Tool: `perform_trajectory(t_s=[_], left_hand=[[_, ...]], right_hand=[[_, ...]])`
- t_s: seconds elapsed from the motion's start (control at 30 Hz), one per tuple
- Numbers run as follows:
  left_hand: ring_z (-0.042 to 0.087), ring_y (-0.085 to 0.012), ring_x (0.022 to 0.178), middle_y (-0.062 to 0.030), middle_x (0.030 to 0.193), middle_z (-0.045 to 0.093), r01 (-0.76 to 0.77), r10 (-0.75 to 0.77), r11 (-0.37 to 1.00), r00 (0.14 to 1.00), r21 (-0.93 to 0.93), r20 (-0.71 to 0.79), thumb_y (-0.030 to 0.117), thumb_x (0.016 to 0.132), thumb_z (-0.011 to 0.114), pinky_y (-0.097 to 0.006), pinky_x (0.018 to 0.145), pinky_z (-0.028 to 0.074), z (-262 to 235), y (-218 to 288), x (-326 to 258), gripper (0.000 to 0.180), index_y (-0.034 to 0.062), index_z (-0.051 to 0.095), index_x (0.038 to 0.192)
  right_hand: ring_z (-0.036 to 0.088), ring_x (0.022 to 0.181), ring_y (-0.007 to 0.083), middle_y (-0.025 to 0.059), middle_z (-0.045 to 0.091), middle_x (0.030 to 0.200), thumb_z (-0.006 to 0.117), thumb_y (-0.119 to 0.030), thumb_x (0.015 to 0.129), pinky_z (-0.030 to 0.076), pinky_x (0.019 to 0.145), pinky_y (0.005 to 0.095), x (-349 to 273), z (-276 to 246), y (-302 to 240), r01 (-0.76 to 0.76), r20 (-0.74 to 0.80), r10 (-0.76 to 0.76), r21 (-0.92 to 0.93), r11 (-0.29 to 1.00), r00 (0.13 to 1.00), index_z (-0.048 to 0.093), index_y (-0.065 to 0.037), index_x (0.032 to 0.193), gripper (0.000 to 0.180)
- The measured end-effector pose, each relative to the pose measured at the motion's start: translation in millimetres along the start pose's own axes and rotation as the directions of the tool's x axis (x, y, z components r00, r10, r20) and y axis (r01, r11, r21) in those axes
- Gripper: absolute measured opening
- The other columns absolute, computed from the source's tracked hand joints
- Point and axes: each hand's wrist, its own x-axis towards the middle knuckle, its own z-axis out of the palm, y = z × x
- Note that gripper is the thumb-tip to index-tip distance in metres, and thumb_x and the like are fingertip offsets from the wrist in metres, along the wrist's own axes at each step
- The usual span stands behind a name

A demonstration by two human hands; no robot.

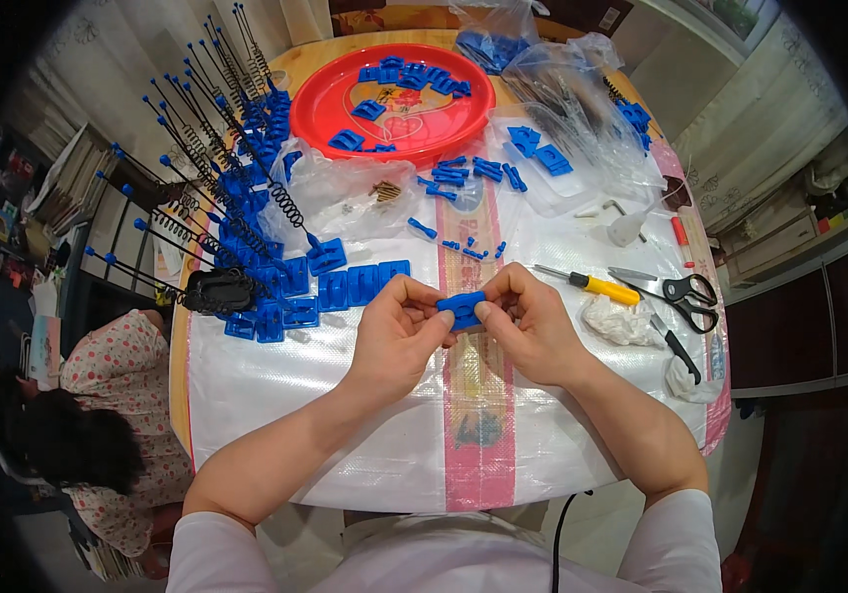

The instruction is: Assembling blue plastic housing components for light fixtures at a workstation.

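A small blue plastic part (462, 310) is pinched between my two hands above the middle of the table. My left hand (402, 328) grips its left end, thumb on top and fingers curled beneath. On its right end, my right hand (530, 321) holds it the same way. A rounded raised shape shows in its middle. Just left of my left hand lie several blue plastic pieces (363, 284) in a row. Beyond my hands are tiny blue pegs (473, 249) and longer blue connector pieces (450, 174).
A red basin (391, 156) with blue parts stands at the back. Blue bases with springs and black rods (276, 188) crowd the left side. At right lie a yellow-handled screwdriver (609, 289), scissors (688, 302) and a black-handled knife (679, 353). Another person (113, 435) is beyond the table's left edge.
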Motion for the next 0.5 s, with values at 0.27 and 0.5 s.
perform_trajectory(t_s=[0.27,0.5], left_hand=[[0.064,-0.0120,0.078,-0.0119,0.094,0.061,0.038,-0.038,0.999,0.999,-0.007,-0.019,-0.004,0.090,0.061,-0.024,0.070,0.055,1.4,2.5,-1.1,0.019,-0.0046,0.051,0.106],[0.063,-0.0122,0.078,-0.0120,0.094,0.061,0.036,-0.036,0.999,0.999,0.000,-0.015,-0.004,0.090,0.061,-0.025,0.070,0.055,0.5,2.3,-1.1,0.019,-0.0047,0.051,0.106]], right_hand=[[0.052,0.058,0.0041,0.0018,0.058,0.069,0.065,-0.009,0.089,0.041,0.051,0.0224,-0.1,1.0,3.5,-0.008,-0.004,0.008,0.079,0.997,1.000,0.056,0.000,0.093,0.013],[0.050,0.058,0.0034,0.0009,0.057,0.070,0.064,-0.007,0.089,0.040,0.051,0.0222,-0.5,0.5,3.7,-0.004,0.003,0.004,0.069,0.998,1.000,0.056,0.000,0.093,0.011]])
